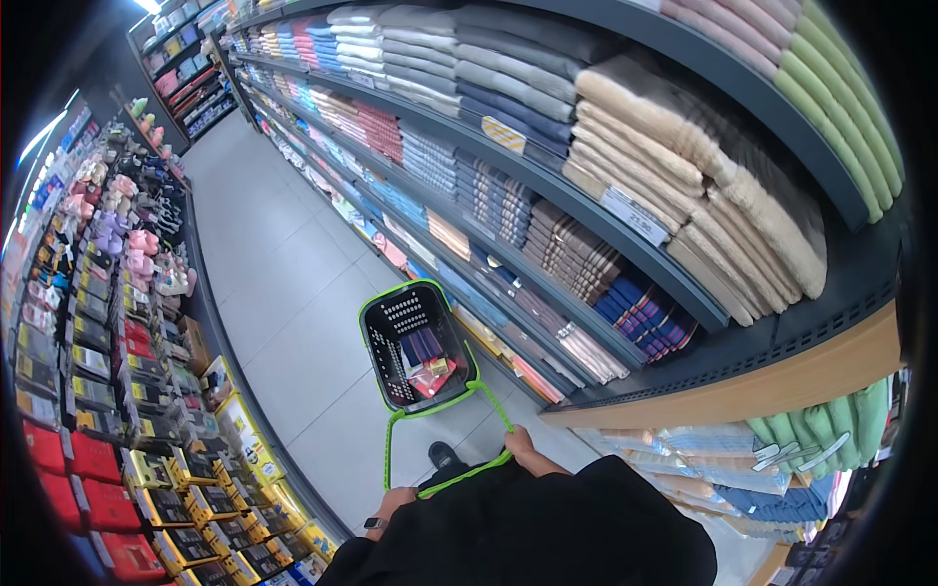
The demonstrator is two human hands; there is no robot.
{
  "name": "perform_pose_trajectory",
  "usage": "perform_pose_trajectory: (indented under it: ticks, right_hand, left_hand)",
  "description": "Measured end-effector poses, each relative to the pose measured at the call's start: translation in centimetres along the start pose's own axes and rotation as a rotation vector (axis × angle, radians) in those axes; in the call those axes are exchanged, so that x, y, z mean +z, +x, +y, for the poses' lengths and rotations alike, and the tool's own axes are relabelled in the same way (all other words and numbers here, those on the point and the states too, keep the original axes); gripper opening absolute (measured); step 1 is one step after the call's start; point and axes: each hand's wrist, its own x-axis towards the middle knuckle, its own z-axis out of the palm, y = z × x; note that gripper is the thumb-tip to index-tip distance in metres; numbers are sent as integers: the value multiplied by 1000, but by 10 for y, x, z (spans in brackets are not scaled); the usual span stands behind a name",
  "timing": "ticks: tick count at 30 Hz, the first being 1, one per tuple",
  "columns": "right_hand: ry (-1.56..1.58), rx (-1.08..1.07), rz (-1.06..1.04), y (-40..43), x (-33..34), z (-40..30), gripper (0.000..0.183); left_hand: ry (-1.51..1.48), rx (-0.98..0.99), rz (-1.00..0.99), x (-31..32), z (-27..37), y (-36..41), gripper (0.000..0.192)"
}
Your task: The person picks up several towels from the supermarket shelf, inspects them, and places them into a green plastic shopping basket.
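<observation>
Both my hands hold the green handle (467, 477) of a black plastic shopping basket (377, 321) with a bright green rim. My left hand (399, 499), with a watch on its wrist, grips the handle's left corner. At the right corner, my right hand (519, 442) is closed around it. The handle slants from my body to the basket, which is low over the tiled floor; whether it touches the floor I cannot tell. Inside lie a folded dark blue striped towel (421, 346) and a red package (431, 381) with a small yellowish item on it.
Shelves (546, 160) of folded towels line the right side, with beige plush towels (637, 139) nearest. On the left, a display rack holds red boxes (110, 505), black-and-yellow packages (183, 546) and hanging goods. A grey tiled aisle (293, 286) runs between them. My shoe (442, 454) shows beneath the handle.
</observation>
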Motion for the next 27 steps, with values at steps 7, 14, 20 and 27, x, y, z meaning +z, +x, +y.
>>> perform_pose_trajectory:
  ticks: [7, 14, 20, 27]
  right_hand:
    - [-16, 112, -23, -21, 28, -16, 31]
    - [20, 79, 4, -53, 44, -48, 29]
    - [19, 8, -44, -50, 48, -56, 25]
    - [-66, -86, -94, -24, 55, -54, 25]
  left_hand:
    - [19, 80, 24, -17, -49, -5, 50]
    - [43, 135, 33, -29, -84, -5, 53]
    - [0, 94, 86, -22, -85, -19, 56]
    - [-58, 40, 150, -15, -70, -33, 52]
